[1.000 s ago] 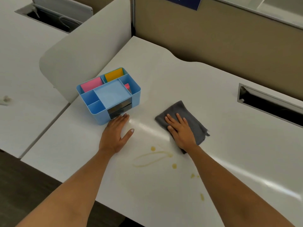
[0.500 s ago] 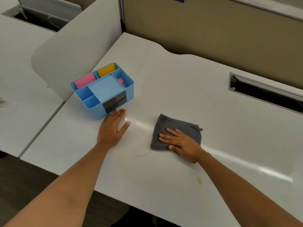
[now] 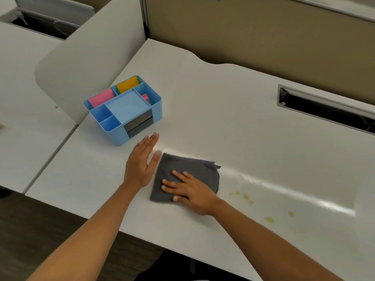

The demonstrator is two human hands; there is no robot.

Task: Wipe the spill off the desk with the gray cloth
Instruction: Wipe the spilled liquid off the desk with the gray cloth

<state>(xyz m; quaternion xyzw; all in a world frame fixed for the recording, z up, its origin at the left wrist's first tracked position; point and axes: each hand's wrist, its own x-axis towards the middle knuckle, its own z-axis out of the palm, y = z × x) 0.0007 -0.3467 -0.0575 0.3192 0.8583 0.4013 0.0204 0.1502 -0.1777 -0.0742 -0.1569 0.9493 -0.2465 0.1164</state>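
Right hand (image 3: 192,191) flat, pressing folded gray cloth (image 3: 188,171) | left hand (image 3: 142,161) flat, empty, at cloth's 9 o'clock | yellow spill drops (image 3: 246,196) at 3 o'clock | blue plastic desk organizer (image 3: 123,110) at 11 o'clock on white desk (image 3: 223,110)

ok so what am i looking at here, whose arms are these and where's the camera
These are a person's two bare arms, seen from a camera worn on their head, looking forward and down. No machine is involved. The right hand lies flat, pressing a gray cloth onto a white desk. The left hand rests open on the desk beside the cloth, holding nothing. A few yellowish drops of spill lie to the right of the cloth, not yet wiped. Behind the left hand stands a blue desk organizer with pink and yellow items inside.
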